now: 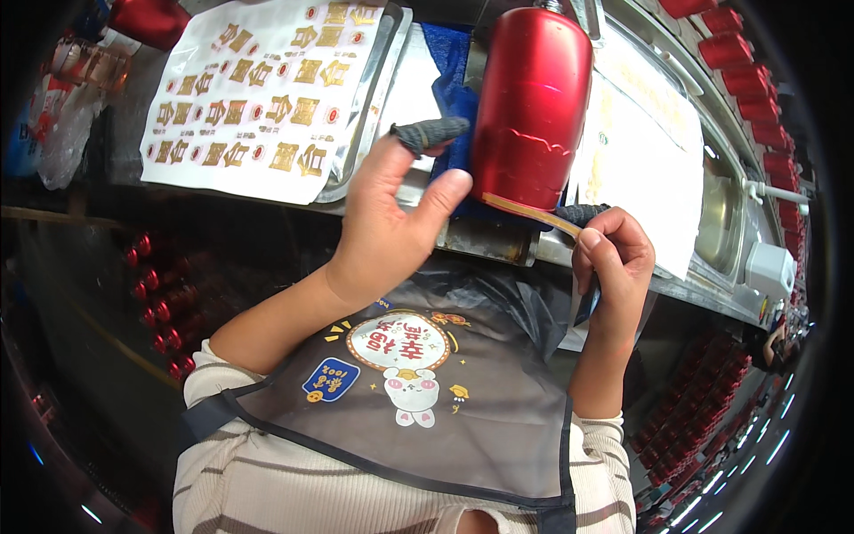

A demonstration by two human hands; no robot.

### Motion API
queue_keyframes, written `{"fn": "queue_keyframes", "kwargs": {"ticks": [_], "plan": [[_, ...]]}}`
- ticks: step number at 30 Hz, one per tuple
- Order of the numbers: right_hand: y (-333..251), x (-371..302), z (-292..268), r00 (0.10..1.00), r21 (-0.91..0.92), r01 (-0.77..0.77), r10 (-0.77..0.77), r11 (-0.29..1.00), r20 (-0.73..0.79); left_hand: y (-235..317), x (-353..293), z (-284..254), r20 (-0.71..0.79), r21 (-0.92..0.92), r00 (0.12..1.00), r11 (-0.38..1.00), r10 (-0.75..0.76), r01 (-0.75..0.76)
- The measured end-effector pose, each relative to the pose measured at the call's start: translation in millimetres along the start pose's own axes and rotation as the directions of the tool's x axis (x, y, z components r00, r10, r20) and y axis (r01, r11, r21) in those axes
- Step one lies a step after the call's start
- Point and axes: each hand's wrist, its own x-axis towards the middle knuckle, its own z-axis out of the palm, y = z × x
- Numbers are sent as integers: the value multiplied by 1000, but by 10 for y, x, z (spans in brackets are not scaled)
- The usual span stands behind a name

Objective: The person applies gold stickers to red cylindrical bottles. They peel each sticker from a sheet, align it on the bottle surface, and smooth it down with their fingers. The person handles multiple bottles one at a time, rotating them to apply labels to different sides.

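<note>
Left hand (390, 218) spreads beside one shiny red oblong bottle (534, 98), contents hidden; right hand (616, 264) pinches one thin gold strip (532, 213).

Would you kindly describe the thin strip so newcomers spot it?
Find the large red bottle, top centre. Along its lower end runs the strip, pinched at one end by the right hand. Unlike the broad white sheets, it is narrow and yellowish.

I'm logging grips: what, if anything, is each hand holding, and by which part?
The right hand pinches a thin strip toward its right end, between thumb and fingers. The left hand is open beside the red bottle, holding nothing.
</note>
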Motion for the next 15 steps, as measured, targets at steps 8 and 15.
{"fn": "queue_keyframes", "kwargs": {"ticks": [8,15], "plan": [[20,-10,49,1000,34,2,-1,999,-22,-16,-31,218,-17,56,996,995,84,-83],[40,19,78,999,64,-2,4,998,-38,-66,-47,271,-71,57,992,994,102,-98]]}}
